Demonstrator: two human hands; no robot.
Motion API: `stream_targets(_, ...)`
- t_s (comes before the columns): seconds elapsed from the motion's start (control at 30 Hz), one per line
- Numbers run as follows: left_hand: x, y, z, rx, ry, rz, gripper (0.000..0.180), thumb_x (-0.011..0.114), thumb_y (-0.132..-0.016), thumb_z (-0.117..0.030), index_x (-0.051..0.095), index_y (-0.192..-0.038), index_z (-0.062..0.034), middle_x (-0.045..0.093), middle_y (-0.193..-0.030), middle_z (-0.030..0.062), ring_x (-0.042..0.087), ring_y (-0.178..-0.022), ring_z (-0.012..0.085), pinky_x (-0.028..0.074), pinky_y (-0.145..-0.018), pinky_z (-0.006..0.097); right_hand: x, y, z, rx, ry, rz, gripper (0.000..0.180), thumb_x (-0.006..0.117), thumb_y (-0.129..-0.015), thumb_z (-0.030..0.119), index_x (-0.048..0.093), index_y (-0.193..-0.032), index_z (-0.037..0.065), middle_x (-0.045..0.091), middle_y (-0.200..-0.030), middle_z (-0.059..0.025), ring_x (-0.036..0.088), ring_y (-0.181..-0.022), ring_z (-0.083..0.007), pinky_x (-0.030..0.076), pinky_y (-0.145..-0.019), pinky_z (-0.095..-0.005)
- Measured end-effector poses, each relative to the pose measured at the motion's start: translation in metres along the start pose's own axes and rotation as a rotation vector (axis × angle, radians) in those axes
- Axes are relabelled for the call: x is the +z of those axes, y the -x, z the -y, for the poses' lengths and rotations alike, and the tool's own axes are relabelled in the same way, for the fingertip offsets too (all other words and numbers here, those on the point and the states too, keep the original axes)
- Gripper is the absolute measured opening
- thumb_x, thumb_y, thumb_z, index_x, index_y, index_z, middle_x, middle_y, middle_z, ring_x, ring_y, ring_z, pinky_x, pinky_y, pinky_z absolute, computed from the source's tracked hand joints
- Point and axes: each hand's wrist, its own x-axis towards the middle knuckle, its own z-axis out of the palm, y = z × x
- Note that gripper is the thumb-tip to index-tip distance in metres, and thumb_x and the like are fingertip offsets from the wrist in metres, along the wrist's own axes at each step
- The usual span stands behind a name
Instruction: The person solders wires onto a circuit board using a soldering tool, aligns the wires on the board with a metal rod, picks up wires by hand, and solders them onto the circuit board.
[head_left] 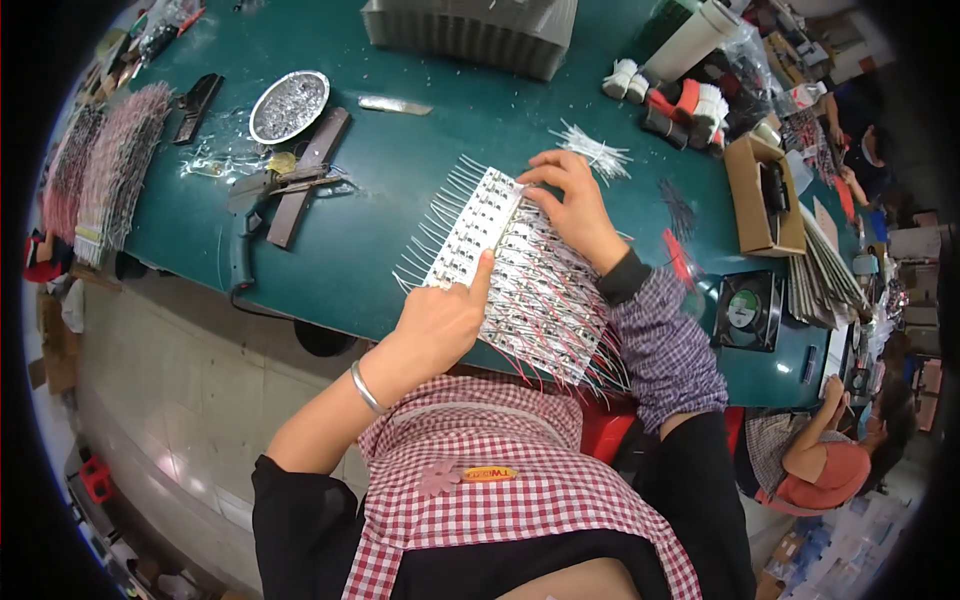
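A panel of small white circuit boards lies on the green table before me. Pale wires stick out along its left side, and red, black and white wires cover its right part. My left hand rests at the panel's near left, its index finger stretched out onto the boards and its other fingers curled. At the far right edge, my right hand has thumb and index finger brought together at the panel. Whatever is between those fingertips is too small to make out. Loose white wires lie just beyond the right hand.
Left on the table are a soldering gun against a dark bar, and a metal bowl. A grey stack of trays stands at the back. Rightward are a cardboard box, a fan and a seated person.
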Motion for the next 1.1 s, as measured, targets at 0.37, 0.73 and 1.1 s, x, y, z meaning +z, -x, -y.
stream_targets(0.37, -0.014, 0.065, -0.007, -0.161, 0.204, -0.071, 0.072, 0.059, -0.077, 0.002, 0.041, -0.146, 0.0039, 0.058, -0.086, 0.016, 0.064, -0.064, 0.0315, 0.051, -0.053, 0.037, 0.0, 0.079, 0.033, -0.124, 0.392, 0.138, 0.055, 0.062, -0.094, 0.021, 0.047, -0.143, 0.001, 0.046, -0.15, -0.0143, 0.036, -0.143, -0.0335, 0.033, -0.116, -0.044)
stream_targets(0.73, 0.006, 0.036, 0.048, -0.385, -0.085, -0.451, 0.057, 0.058, -0.078, 0.008, 0.056, -0.135, 0.0006, 0.057, -0.083, 0.0138, 0.061, -0.068, 0.0289, 0.051, -0.058, 0.038, -0.012, 0.096, 0.03, -0.101, 0.278, -0.012, 0.035, 0.064, -0.093, 0.013, 0.063, -0.126, 0.002, 0.058, -0.136, -0.0143, 0.05, -0.13, -0.0329, 0.041, -0.109, -0.0417)
stream_targets(1.1, -0.011, 0.096, 0.151, -0.947, -0.373, -0.607, 0.049, 0.064, -0.091, -0.012, 0.054, -0.138, -0.0043, 0.056, -0.133, 0.0216, 0.05, -0.124, 0.0389, 0.04, -0.105, 0.048, -0.101, 0.167, 0.002, 0.396, 0.655, -0.505, 0.046, 0.073, -0.081, 0.002, 0.061, -0.125, -0.001, 0.058, -0.124, -0.0177, 0.055, -0.114, -0.0358, 0.046, -0.098, -0.0412)
